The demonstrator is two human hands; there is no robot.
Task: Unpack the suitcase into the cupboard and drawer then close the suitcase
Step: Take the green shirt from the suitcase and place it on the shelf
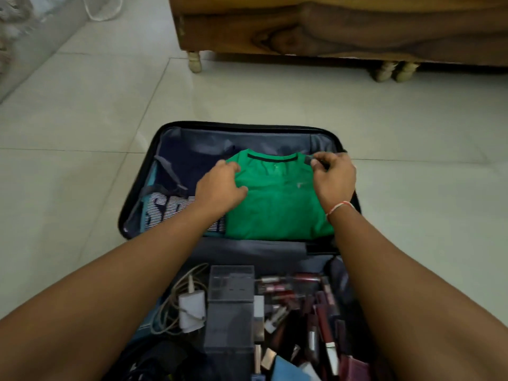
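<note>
An open black suitcase [137, 188] lies on the tiled floor. In its far half a folded green T-shirt [277, 204] lies beside a navy striped garment [159, 210] with white letters. My left hand [220, 188] grips the green shirt's left edge near the shoulder. At the collar's right corner my right hand [334, 177] pinches the same shirt. The near half holds a white charger with cable [191, 312], dark clear boxes [231, 287] and several lipsticks and cosmetics [302, 303].
A wooden piece of furniture [343, 26] on short pale legs stands beyond the suitcase, across a strip of pale floor tiles [82, 133]. A pale fabric-covered edge [27, 37] runs along the far left.
</note>
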